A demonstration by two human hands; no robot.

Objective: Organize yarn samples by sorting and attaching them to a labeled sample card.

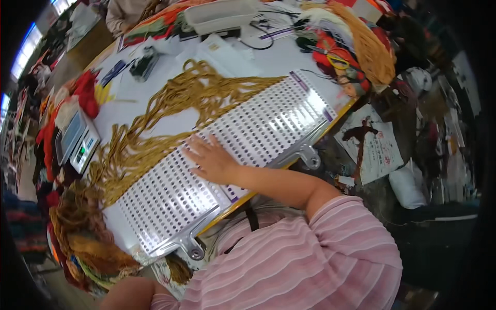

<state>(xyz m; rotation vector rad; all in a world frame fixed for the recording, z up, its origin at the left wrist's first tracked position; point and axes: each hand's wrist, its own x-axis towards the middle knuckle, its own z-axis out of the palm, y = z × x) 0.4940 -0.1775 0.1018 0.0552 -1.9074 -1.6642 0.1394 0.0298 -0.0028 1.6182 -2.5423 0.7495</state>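
Observation:
My right hand [214, 161] lies flat with its fingers spread on a white board with rows of punched holes [168, 201]. A second white perforated board [274, 121] adjoins it on the right. Long hanks of mustard-coloured yarn [194, 93] fan out along the far edge of both boards, close to my fingertips. One large metal bulldog clip [192, 249] grips the near edge at the left, and another bulldog clip [309, 156] does so at the right. Only part of my bare left arm shows at the lower left; that hand is out of sight.
A digital scale [80, 142] stands at the left beside red yarn. Brown yarn [77, 212] heaps over the left edge. Yellow-handled scissors [338, 61] lie among coloured yarns at the far right. A clear plastic tub [222, 16] sits at the back, near a person's sleeve [121, 15].

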